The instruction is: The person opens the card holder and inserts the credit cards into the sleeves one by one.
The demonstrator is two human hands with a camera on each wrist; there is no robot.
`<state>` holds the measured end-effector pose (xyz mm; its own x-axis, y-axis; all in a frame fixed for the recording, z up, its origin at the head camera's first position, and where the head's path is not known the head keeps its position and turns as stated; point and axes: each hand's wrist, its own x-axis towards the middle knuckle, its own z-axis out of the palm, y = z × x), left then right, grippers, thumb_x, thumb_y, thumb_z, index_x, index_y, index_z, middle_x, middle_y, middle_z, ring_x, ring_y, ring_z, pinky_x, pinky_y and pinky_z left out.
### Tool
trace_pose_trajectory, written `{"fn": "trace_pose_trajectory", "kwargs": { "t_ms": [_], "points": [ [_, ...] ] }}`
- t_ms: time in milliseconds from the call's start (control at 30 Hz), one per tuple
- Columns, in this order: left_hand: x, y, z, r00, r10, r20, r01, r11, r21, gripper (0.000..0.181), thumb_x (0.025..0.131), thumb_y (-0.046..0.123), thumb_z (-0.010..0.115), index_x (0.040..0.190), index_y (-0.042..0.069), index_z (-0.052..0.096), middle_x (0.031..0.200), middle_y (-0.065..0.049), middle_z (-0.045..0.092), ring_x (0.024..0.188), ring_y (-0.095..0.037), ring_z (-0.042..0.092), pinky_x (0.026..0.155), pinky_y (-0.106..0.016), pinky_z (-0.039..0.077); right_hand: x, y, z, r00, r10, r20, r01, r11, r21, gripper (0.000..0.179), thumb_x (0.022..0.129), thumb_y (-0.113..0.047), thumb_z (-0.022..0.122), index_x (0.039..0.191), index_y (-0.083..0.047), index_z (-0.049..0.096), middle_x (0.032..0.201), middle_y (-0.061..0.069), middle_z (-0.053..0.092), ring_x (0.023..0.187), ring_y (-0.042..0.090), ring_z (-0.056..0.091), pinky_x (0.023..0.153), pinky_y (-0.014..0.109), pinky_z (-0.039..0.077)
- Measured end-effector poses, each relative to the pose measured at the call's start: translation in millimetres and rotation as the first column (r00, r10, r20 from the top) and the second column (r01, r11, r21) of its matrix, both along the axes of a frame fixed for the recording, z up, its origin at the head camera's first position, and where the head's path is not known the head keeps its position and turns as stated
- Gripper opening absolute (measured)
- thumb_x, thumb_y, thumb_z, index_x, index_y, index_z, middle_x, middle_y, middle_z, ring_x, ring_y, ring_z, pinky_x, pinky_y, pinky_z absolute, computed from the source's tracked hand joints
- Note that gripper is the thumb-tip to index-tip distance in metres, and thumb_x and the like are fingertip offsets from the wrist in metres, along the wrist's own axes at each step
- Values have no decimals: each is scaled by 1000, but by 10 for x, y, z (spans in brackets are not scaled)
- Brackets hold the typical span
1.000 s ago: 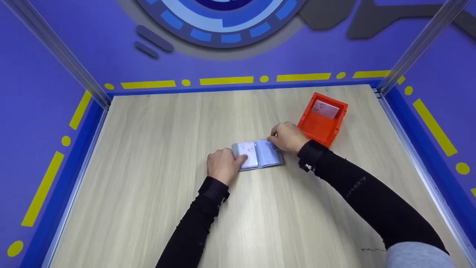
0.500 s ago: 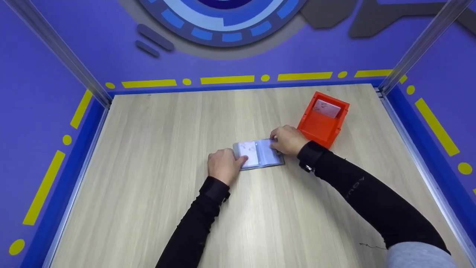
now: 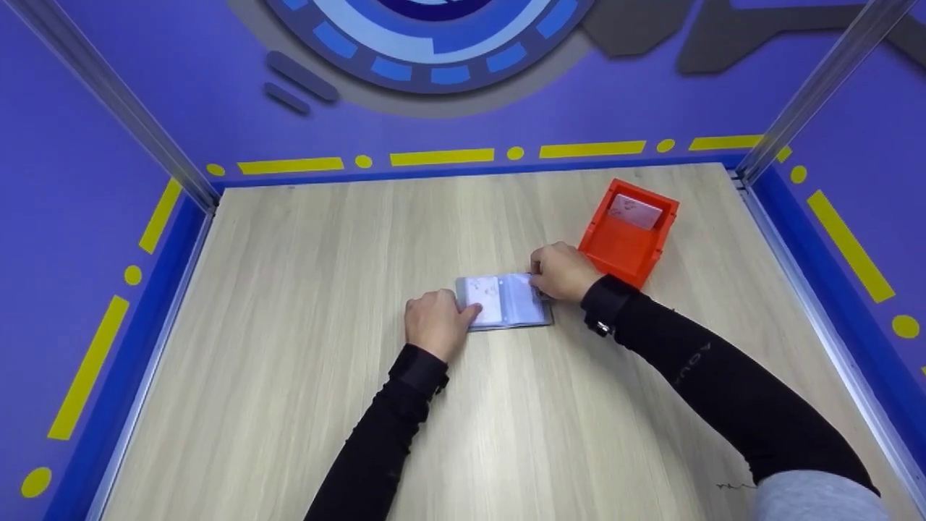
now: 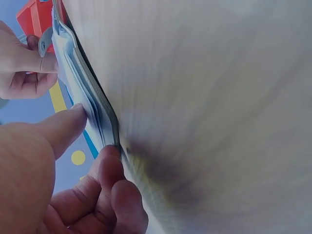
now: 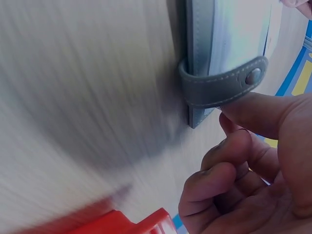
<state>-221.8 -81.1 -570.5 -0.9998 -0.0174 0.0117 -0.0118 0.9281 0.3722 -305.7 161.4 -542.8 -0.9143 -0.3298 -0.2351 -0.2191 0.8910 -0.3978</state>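
Note:
A small card holder (image 3: 526, 300) with a grey stitched cover and clear sleeves lies open on the table. A pale printed card (image 3: 483, 293) shows in its left-hand sleeve. My left hand (image 3: 436, 322) grips the holder's left edge, thumb on top of the pages and fingers underneath, as the left wrist view shows. My right hand (image 3: 566, 271) pinches the far right corner of the holder's pages between thumb and index finger. In the right wrist view, a grey strap (image 5: 214, 90) with a metal snap (image 5: 253, 76) curls up beside the right thumb.
A red open box (image 3: 618, 250) stands just beyond the right hand, with a pinkish card (image 3: 635, 212) leaning inside at its far end. Purple walls (image 3: 463, 130) with yellow marks border the wooden table (image 3: 304, 289).
My right hand has shifted slightly to the right along the holder's far corner. My left hand keeps its grip, and the box has not moved.

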Motion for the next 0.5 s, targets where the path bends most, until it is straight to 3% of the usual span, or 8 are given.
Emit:
{"fn": "trace_pose_trajectory", "kwargs": {
  "t_ms": [233, 500],
  "points": [
    [10, -5, -7, 1000, -8, -21, 8, 1000, 0, 59, 97, 54, 81, 60, 20, 50, 63, 6, 53, 64, -16, 52, 83, -49, 55, 22, -13, 5, 998, 27, -62, -29, 999, -34, 18, 102, -15, 69, 99, -6, 84, 88, 8, 74, 82, 26, 63, 75, 36, 50],
    [10, 10, -9, 1000, -3, -19, 3, 1000, 10, 58, 97, 53, 82, 60, 20, 51, 64, 5, 55, 64, -17, 53, 83, -50, 54, 23, -21, -23, 997, 7, -72, -13, 997, -75, 23, 104, -17, 68, 115, -5, 84, 107, 13, 79, 94, 28, 67, 86, 42, 57]
  ]
}}
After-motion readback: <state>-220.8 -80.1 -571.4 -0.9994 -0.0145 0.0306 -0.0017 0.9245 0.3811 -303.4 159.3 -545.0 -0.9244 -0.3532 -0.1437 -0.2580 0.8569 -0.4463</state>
